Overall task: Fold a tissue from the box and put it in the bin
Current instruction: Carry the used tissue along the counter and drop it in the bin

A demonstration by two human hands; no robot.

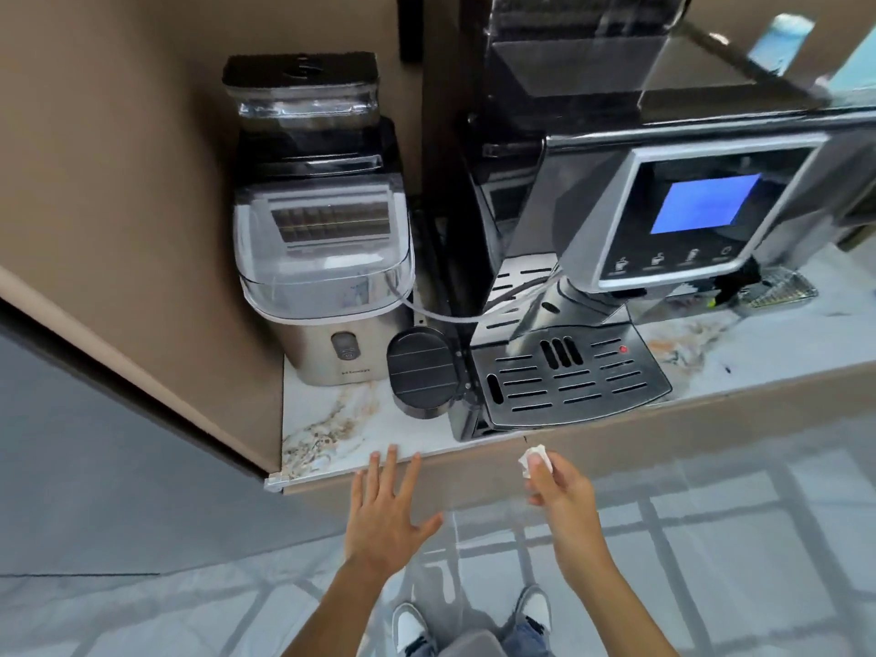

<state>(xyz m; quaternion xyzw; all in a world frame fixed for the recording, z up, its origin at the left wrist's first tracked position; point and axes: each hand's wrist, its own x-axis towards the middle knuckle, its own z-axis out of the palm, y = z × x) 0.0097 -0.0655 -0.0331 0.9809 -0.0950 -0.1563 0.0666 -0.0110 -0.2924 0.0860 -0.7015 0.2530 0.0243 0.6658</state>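
A small white tissue (534,458), folded into a compact wad, sits pinched in the fingertips of my right hand (561,486), just below the counter's front edge. My left hand (388,509) is held flat with its fingers spread, its fingertips reaching the counter edge, and it holds nothing. Neither a tissue box nor a bin shows in this view.
A marble-patterned counter (327,433) carries an ice maker (327,277) at the left, a large coffee machine (616,258) with a blue screen and a drip tray (569,377), and a black round lid (419,367) between them. A brown wall panel stands left. Grey tiled floor and my shoes lie below.
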